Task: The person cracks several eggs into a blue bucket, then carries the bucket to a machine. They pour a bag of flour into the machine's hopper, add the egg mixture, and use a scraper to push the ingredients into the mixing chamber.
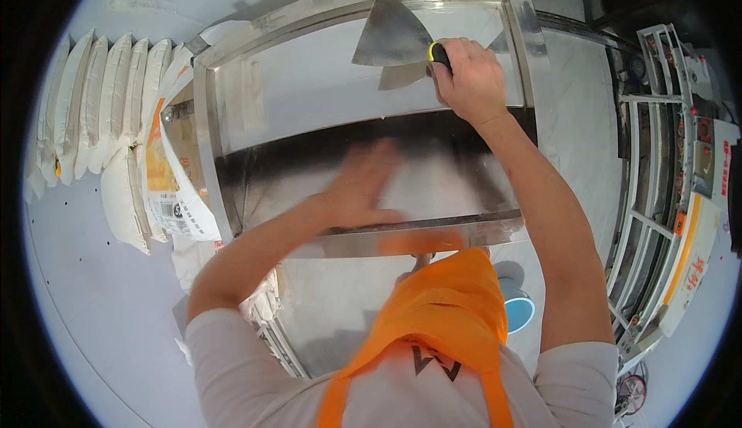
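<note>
My right hand grips the black and yellow handle of a wide scraper. The scraper's triangular metal blade points left, over the far part of a shiny steel table with a raised frame. Below the blade, its reflection shows on the table's surface. Over the near half of the table, my left hand is blurred by motion. Its fingers look stretched out and the thumb stands apart, with nothing seen in the hand. Whether it touches the steel cannot be made out.
White filled sacks stand in a row at the left. A printed bag hangs by the table's left edge. A light blue bucket is on the floor near my right side. White metal racks line the right.
</note>
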A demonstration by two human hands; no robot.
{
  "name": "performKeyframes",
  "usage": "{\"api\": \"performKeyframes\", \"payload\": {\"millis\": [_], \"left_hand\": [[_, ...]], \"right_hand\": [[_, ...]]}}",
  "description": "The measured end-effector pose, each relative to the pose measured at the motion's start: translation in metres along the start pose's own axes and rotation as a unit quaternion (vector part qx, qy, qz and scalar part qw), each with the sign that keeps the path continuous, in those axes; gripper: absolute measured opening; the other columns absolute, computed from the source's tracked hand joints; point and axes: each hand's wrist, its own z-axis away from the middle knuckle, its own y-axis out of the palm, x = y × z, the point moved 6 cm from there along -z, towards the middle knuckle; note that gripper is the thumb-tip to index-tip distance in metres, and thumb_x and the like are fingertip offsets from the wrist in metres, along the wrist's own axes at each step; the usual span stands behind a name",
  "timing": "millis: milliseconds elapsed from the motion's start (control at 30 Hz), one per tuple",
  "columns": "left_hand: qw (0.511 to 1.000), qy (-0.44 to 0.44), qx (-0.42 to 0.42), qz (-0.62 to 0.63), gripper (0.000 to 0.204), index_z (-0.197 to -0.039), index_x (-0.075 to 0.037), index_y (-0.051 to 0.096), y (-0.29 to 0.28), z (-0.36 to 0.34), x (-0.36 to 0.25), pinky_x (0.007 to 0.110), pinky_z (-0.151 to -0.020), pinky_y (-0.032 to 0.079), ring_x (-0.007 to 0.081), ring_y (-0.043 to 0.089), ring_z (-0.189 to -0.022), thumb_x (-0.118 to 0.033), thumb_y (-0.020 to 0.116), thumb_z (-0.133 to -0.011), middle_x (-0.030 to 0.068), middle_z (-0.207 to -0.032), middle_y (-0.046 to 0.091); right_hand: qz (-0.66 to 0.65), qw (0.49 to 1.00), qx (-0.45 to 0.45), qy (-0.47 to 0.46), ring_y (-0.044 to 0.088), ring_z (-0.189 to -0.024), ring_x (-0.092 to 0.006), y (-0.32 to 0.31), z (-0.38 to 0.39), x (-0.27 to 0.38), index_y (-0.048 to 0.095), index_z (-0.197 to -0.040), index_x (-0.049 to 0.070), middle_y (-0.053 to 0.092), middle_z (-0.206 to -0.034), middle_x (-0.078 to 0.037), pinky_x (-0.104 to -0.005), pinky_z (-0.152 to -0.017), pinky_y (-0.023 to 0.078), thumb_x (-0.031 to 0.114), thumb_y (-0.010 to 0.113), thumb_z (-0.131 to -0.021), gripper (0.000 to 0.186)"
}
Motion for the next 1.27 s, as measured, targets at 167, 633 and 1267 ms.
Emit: {"api": "performKeyframes", "payload": {"millis": [167,633,1267], "left_hand": [[0.981,0.121,-0.102,0.114,0.063,-0.146,-0.006,0.054,0.018,-0.188,-0.101,0.053,-0.121,0.033,0.0376,0.044,-0.143,-0.044,0.064,-0.097,0.0216,-0.152,0.050],[0.883,-0.444,-0.113,-0.101,0.083,-0.151,0.002,0.050,-0.047,0.108,0.128,0.058,-0.120,0.031,0.0484,0.039,-0.145,-0.062,0.058,-0.099,0.0305,-0.158,0.042],[0.950,0.036,0.001,0.310,0.064,-0.147,-0.012,0.054,0.016,-0.243,-0.050,0.050,-0.122,0.032,0.0340,0.043,-0.147,-0.057,0.054,-0.102,0.0177,-0.159,0.048]], "right_hand": [[0.006,1.000,0.006,-0.003,0.067,-0.088,-0.0303,0.000,0.002,-0.002,0.063,-0.101,0.012,0.067,-0.092,-0.007,-0.0448,-0.078,0.052,0.019,0.075,-0.083,0.022],[0.008,1.000,-0.001,0.007,0.067,-0.090,-0.0323,-0.002,0.004,-0.013,0.064,-0.110,0.009,0.070,-0.097,-0.009,-0.0461,-0.079,0.053,0.018,0.076,-0.084,0.030],[0.009,1.000,0.020,0.015,0.068,-0.091,-0.0311,0.005,0.006,-0.008,0.066,-0.107,0.011,0.069,-0.096,-0.008,-0.0448,-0.079,0.053,0.021,0.077,-0.082,0.029]]}}
